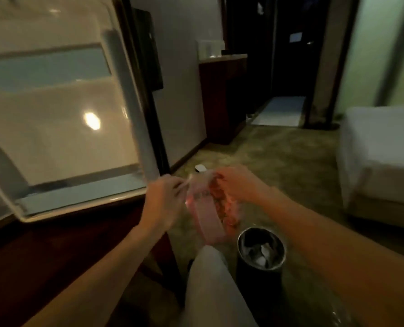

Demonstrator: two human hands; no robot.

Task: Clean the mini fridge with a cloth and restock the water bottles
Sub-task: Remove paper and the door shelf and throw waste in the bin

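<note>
Pink and soft-looking, a cloth (pixel 205 208) is being held up between two hands just above a small dark bin (pixel 261 251), a little to the right of the open mini fridge door (pixel 62 128). The upper left edge is being pinched by the left hand (pixel 164 199), fingers curled in against the thumb; the other upper corner is being gripped by the right hand (pixel 237 185), fingers bunched round the fabric. The cloth is being stretched or unfolded between them and is hanging down toward a raised knee (pixel 208 274). The frame is blurred, so the exact finger positions cannot be told, nor whether the reddish patch on the cloth's right side is pattern or a second layer.

No water bottles are being shown here, and the fridge's interior is out of view; only the white inner face of the door and its shelf rails are visible. The wiping is judged not yet begun.

Several risks are being run. The hanging end is being dangled close to the bin's rim and could be dipped into the rubbish inside, soiling it before use. The door is standing wide open beside the left forearm and could be knocked. A small white object (pixel 199 168) is lying on the carpet (pixel 278 161) just beyond the hands and could be overlooked or trodden on.
</note>
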